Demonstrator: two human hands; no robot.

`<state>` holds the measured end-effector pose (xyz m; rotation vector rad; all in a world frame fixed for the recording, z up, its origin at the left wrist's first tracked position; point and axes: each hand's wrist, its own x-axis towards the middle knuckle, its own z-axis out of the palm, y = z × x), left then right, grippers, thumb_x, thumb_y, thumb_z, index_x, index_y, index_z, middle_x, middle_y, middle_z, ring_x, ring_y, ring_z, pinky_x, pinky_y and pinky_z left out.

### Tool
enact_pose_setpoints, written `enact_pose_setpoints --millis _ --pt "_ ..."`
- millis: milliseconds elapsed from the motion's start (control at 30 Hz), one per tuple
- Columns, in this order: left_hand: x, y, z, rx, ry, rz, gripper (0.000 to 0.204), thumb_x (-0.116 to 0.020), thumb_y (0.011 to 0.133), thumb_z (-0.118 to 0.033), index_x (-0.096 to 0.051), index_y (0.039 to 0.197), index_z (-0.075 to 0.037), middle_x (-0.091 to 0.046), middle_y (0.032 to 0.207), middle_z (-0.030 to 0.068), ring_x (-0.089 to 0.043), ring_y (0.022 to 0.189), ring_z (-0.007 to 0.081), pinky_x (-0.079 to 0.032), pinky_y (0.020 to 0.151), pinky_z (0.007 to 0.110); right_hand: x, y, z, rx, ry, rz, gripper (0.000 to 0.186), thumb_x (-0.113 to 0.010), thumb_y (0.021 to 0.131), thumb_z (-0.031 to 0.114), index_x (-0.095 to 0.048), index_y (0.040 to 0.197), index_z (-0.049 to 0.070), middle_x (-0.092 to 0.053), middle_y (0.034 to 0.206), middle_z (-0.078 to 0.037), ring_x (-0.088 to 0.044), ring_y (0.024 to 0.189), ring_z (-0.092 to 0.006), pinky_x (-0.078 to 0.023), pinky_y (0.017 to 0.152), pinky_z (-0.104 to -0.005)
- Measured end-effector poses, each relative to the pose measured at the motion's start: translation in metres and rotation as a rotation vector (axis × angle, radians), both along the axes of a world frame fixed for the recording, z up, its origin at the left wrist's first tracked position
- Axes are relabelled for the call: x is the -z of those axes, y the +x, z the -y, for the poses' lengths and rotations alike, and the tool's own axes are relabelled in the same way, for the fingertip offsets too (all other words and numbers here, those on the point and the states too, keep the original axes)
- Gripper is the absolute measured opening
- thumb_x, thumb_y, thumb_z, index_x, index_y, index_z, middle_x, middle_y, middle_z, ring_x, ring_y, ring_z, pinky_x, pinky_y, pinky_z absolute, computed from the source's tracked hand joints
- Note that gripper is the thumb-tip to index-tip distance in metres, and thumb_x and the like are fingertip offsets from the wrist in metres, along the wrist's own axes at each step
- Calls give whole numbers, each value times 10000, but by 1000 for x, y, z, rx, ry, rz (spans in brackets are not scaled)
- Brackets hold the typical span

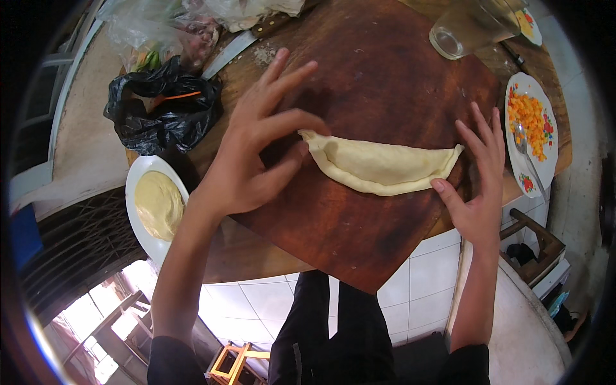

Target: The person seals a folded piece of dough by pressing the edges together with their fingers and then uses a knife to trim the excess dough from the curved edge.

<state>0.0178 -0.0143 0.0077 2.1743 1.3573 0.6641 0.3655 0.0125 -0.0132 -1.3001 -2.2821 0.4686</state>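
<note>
A long folded piece of pale dough (378,163), shaped like a half-moon with a rolled edge along its near side, lies on a dark wooden board (359,244). My left hand (263,138) is at its left end, thumb and forefinger closed around the narrow tip while the other fingers stretch upward. At the opposite end, the thumb of my right hand (478,179) touches the rolled edge near the corner. The fingers of that hand are spread apart above the board. What fills the dough, if anything, is hidden.
Left of the board are a white dish of yellow dough or paste (158,204) and a black plastic bag (163,106). A knife (232,52) lies by clear bags at the back. On the right stand a glass (471,29) and a plate of diced orange food (531,168) with a fork.
</note>
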Motion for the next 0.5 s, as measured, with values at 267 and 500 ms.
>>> enact_pose_setpoints --millis 267,500 --pt "-5 2 2 34 -37 -29 155 -779 799 -91 -804 943 -140 -399 1649 133 -144 1600 387 -178 1260 569 4 0 6 4 2 -58 699 -844 792 345 -617 1413 119 -455 1604 -135 -255 1555 -422 -208 1242 -580" --pt "2 2 -4 48 -68 -15 91 -830 804 -123 -804 889 -140 -395 1650 124 -128 1600 388 -178 1266 582 5 2 8 7 -1 -61 698 -844 783 298 -614 1417 117 -459 1600 -135 -258 1554 -418 -210 1243 -571"
